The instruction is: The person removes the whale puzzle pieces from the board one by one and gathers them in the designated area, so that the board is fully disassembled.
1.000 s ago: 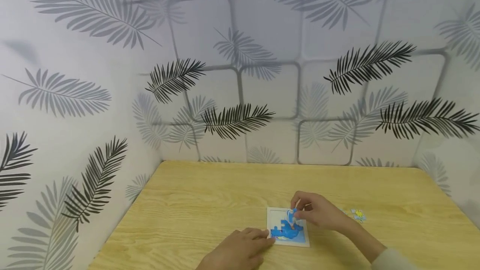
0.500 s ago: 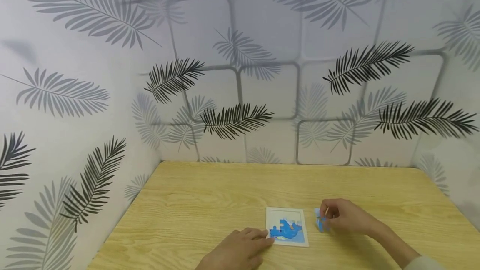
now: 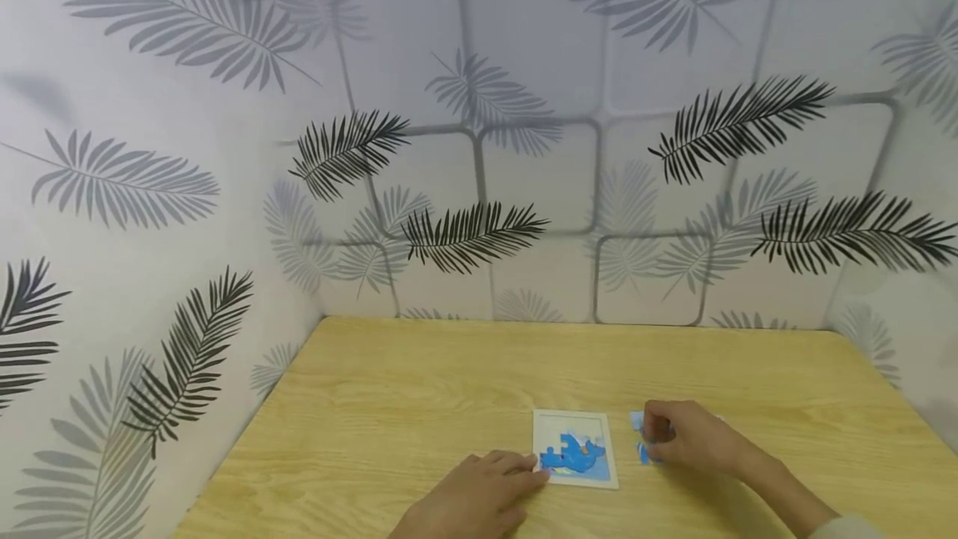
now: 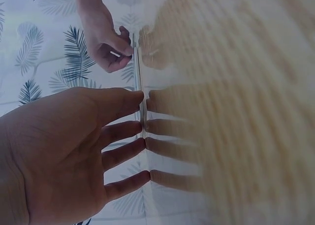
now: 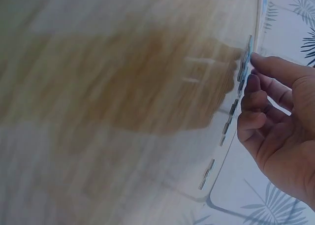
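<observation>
The right hand point(image 3: 692, 439), grip unclear, has moved from the puzzle tray point(image 3: 550, 431) to loose pieces point(image 3: 644, 453); the left hand point(image 3: 479, 493), fingers straight, touches the tray.

Two hands point(image 3: 475, 496) point(image 3: 698, 439), one puzzle tray point(image 3: 611, 460), at least three loose pieces point(image 3: 643, 452)

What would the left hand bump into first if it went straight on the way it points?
Most likely the white puzzle frame: the left hand seems to touch its left edge.
</observation>
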The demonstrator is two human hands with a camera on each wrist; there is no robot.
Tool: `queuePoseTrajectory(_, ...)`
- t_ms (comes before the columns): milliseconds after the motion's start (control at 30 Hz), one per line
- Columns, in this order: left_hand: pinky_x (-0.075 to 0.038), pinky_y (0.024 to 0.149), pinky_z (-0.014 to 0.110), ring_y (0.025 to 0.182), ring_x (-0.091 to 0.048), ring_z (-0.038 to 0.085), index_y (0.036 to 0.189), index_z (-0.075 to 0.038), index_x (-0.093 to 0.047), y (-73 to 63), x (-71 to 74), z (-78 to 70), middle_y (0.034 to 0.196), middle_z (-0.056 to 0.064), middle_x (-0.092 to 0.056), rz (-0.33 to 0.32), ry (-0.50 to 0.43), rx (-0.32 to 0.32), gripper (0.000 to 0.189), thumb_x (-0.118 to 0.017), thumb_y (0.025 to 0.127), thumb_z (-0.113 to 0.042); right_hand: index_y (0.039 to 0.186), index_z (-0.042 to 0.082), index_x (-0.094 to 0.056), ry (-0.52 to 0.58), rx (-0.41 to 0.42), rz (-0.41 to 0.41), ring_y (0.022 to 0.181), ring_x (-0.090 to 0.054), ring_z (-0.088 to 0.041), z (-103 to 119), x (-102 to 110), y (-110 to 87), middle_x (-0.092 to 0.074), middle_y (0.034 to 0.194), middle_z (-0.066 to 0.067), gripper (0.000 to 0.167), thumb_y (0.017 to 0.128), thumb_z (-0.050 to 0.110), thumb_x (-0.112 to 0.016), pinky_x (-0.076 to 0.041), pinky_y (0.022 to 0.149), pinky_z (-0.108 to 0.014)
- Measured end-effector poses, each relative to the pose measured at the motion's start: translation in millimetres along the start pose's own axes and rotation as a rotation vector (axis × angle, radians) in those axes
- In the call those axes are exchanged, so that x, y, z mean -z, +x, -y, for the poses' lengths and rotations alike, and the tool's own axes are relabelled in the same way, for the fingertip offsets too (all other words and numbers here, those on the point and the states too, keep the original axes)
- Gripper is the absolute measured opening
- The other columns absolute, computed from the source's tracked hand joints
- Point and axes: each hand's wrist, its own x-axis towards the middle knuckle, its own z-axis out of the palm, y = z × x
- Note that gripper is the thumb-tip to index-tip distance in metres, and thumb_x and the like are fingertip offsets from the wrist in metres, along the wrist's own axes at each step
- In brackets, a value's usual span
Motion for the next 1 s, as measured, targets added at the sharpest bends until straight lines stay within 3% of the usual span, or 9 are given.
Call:
queuePoseTrajectory(200, -0.045, 0.113, 0.047, 0.145, -0.044, 0.011, 0.156, -0.037, -0.047, 0.9, 1.1, -0.1, 0.158, -0.014, -0.047, 0.013, -0.005, 0.018, 0.053, -0.061, 0.105, -0.036, 0.101, 0.012, -0.065, 0.083, 0.054, -0.029, 0.069, -0.054, -0.002, 7.0, -4.0, 11.9, -0.064, 0.089, 0.003, 0.011, 0.096, 0.012, -0.075, -0.049, 0.060, -0.022)
queuePoseTrajectory(367, -0.045, 0.112, 0.049, 0.145, -0.045, 0.012, 0.155, -0.037, -0.048, 1.6, 0.9, -1.7, 0.157, -0.014, -0.048, 0.012, -0.013, 0.035, 0.053, -0.062, 0.105, -0.037, 0.126, 0.000, -0.061, 0.260, 0.064, 0.038, 0.058, -0.049, 0.000, 19.3, -11.8, 24.7, -0.064, 0.114, -0.020, 0.032, 0.095, 0.003, -0.071, -0.048, 0.053, -0.019)
queuePoseTrajectory(467, -0.045, 0.112, 0.050, 0.145, -0.044, 0.012, 0.155, -0.038, -0.048, 2.1, 1.2, -2.8, 0.157, -0.015, -0.047, 0.020, -0.021, 0.043, 0.053, -0.062, 0.105, -0.038, 0.130, 0.001, -0.060, 0.307, 0.020, 0.067, 0.058, -0.049, -0.003, 27.3, -18.6, 32.6, -0.062, 0.123, -0.025, 0.039, 0.093, 0.001, -0.072, -0.044, 0.049, -0.018)
queuePoseTrajectory(533, -0.045, 0.113, 0.049, 0.145, -0.044, 0.012, 0.155, -0.038, -0.048, 2.5, 1.0, -3.4, 0.158, -0.015, -0.047, 0.027, -0.026, 0.048, 0.053, -0.062, 0.105, -0.038, 0.128, 0.005, -0.062, 0.280, -0.001, 0.065, 0.064, -0.054, -0.008, 32.4, -24.3, 38.1, -0.064, 0.123, -0.022, 0.039, 0.092, 0.002, -0.075, -0.045, 0.051, -0.019)
queuePoseTrajectory(633, -0.044, 0.114, 0.048, 0.146, -0.044, 0.012, 0.155, -0.038, -0.048, 3.0, 0.9, -4.0, 0.158, -0.015, -0.047, 0.035, -0.030, 0.055, 0.053, -0.062, 0.104, -0.038, 0.124, 0.009, -0.064, 0.193, -0.001, 0.052, 0.088, -0.065, -0.021, 40.0, -33.3, 45.5, -0.068, 0.120, -0.016, 0.037, 0.089, 0.004, -0.078, -0.050, 0.065, -0.025)
queuePoseTrajectory(733, -0.044, 0.113, 0.046, 0.146, -0.043, 0.011, 0.156, -0.038, -0.047, 3.0, 0.7, -4.0, 0.158, -0.015, -0.046, 0.036, -0.021, 0.050, 0.053, -0.062, 0.105, -0.038, 0.121, 0.010, -0.066, 0.124, 0.000, 0.045, 0.107, -0.064, -0.032, 48.4, -41.2, 49.6, -0.069, 0.117, -0.014, 0.036, 0.088, 0.003, -0.078, -0.054, 0.081, -0.038)
queuePoseTrajectory(867, -0.045, 0.112, 0.046, 0.146, -0.043, 0.012, 0.156, -0.036, -0.047, 2.2, 0.8, -3.1, 0.159, -0.014, -0.046, 0.026, 0.002, 0.033, 0.054, -0.063, 0.105, -0.037, 0.118, 0.009, -0.066, 0.068, -0.031, 0.057, 0.104, -0.062, -0.033, 59.5, -48.5, 54.1, -0.067, 0.112, -0.012, 0.036, 0.086, 0.000, -0.079, -0.055, 0.084, -0.054)
queuePoseTrajectory(1000, -0.046, 0.111, 0.046, 0.146, -0.044, 0.012, 0.156, -0.035, -0.048, 1.7, 1.1, -2.2, 0.159, -0.014, -0.045, 0.016, 0.007, 0.026, 0.054, -0.063, 0.104, -0.037, 0.120, 0.009, -0.064, 0.005, -0.074, 0.056, 0.102, -0.062, -0.032, 65.5, -52.7, 58.1, -0.066, 0.108, -0.012, 0.040, 0.085, 0.000, -0.081, -0.056, 0.084, -0.055)
